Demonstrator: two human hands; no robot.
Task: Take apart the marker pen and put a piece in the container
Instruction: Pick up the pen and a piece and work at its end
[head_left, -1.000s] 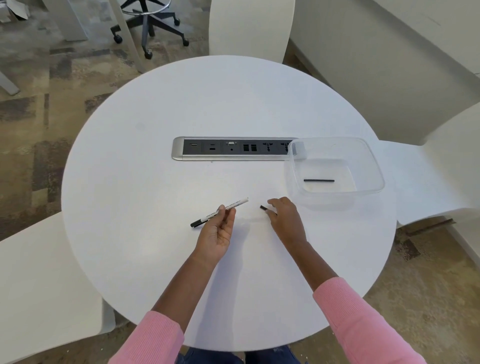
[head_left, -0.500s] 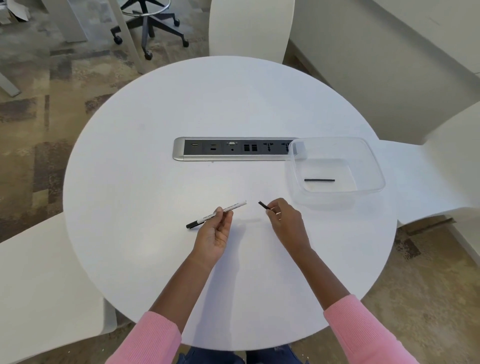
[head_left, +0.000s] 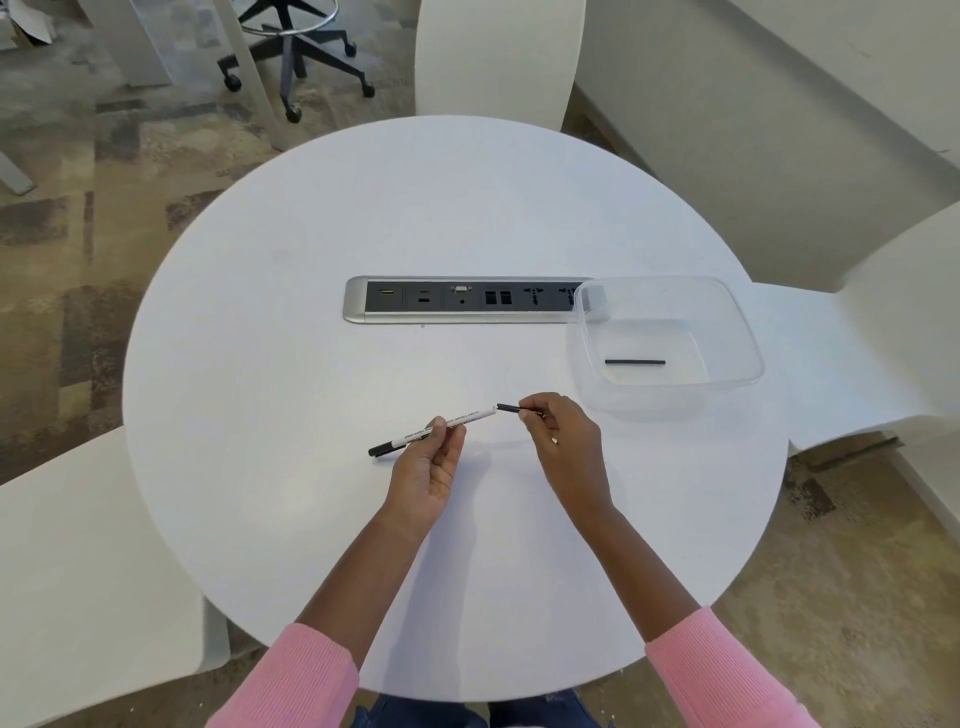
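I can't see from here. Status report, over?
Left hand holds pen. Right hand pinches small black piece near pen's end. One black stick in container. Nothing blocks the way.

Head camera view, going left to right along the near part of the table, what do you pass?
Black end of the marker pen → left hand gripping its white barrel → small black piece → right hand pinching that piece → clear container with a black stick inside.
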